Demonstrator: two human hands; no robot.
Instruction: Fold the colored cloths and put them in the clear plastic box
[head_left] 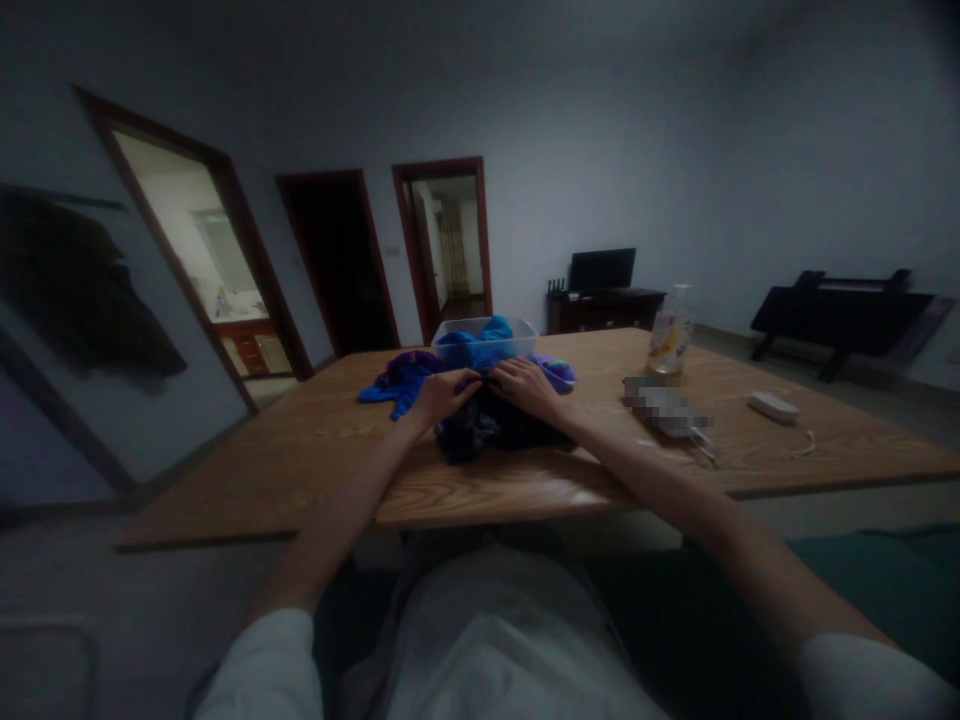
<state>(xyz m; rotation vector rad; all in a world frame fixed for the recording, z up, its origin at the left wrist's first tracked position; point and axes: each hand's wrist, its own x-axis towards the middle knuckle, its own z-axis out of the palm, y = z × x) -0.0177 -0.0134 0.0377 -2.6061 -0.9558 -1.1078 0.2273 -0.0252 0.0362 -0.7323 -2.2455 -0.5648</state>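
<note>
Both my hands meet over a dark, crumpled piece of cloth (487, 425) near the front of the wooden table (300, 480). The fingers of my left hand (446, 395) are bent and pinch the cloth's upper edge. Close beside it, my right hand (529, 388) grips the same edge with curled fingers. Just behind them stands a clear plastic box (525, 338) with blue cloth (476, 345) inside. A blue and dark patterned cloth (409, 382) lies left of my hands, and a purple cloth (556, 374) lies to the right, partly hidden.
To the right stand a clear patterned bottle (670, 335), a pixelated object (664, 408) with a white cable, and a small white device (773, 407) with a strap. The table's front edge runs close to my body. A monitor (602, 270) sits on a far cabinet.
</note>
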